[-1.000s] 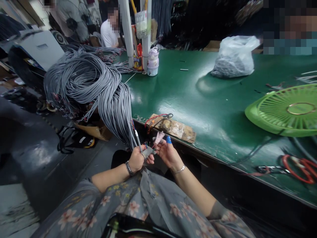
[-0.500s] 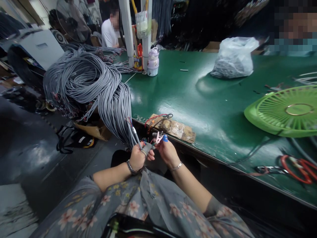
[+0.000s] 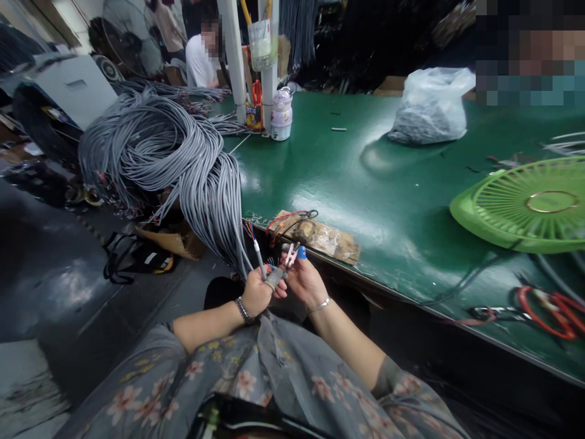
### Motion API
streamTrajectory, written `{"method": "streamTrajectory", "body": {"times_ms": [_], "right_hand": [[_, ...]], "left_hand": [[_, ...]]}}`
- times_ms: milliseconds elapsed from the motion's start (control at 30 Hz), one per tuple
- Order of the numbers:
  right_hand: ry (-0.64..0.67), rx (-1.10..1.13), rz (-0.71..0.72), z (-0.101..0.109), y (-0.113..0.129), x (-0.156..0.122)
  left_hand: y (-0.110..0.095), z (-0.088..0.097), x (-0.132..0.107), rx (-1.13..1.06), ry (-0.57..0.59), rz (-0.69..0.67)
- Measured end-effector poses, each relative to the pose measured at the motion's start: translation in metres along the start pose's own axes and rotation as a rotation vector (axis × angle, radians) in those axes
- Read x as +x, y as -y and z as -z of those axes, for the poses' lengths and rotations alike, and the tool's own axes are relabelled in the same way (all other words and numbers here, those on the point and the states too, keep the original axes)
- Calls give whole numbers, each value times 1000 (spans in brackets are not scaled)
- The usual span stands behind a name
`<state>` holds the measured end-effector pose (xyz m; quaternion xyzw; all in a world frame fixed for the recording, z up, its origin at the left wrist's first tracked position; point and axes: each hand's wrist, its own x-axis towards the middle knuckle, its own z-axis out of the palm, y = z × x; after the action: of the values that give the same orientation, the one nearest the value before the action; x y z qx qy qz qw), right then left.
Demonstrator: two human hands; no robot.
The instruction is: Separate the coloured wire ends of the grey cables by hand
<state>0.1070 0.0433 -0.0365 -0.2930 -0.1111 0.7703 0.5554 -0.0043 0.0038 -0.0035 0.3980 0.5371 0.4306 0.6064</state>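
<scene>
Low in front of my body, my left hand is closed around a grey multi-core cable, whose stripped end with thin coloured wires points up. A grey cover wraps its thumb. Right beside it, my right hand pinches a small pale pink clip-like tool; its thumb wears a blue fingertip cover. More thin coloured wires fan out between the hands, close to the tool. Exactly how the tool meets the wires is too small to tell. A large bundle of grey cables hangs over the table edge at the left.
On the green table lie a wooden block with red and black leads, a green fan, red-handled scissors and a filled plastic bag. A lilac bottle stands by the white posts. A person sits beyond.
The stripped cable end in my left hand has shifted slightly right and tilted more upright. My right hand and the pink tool have moved a little left, closer to the left hand.
</scene>
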Motion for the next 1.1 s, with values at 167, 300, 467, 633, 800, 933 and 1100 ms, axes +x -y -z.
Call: {"method": "streamTrajectory", "body": {"times_ms": [167, 300, 467, 633, 800, 933, 1100], "right_hand": [[0, 27, -27, -7, 1, -5], [19, 28, -37, -5, 2, -8], [19, -25, -64, -1, 6, -11], [32, -95, -32, 1, 10, -9], [8, -110, -21, 3, 11, -6], [81, -106, -52, 9, 6, -3], [175, -99, -81, 12, 1, -2]], "left_hand": [[-1, 1, -2, 9, 2, -13], [1, 3, -3, 2, 4, 11], [3, 7, -6, 4, 14, 0], [5, 8, -6, -20, 21, -9], [8, 6, -3, -58, 25, -25], [8, 3, 0, -61, 13, -32], [7, 0, 3, -55, -2, -26]]}}
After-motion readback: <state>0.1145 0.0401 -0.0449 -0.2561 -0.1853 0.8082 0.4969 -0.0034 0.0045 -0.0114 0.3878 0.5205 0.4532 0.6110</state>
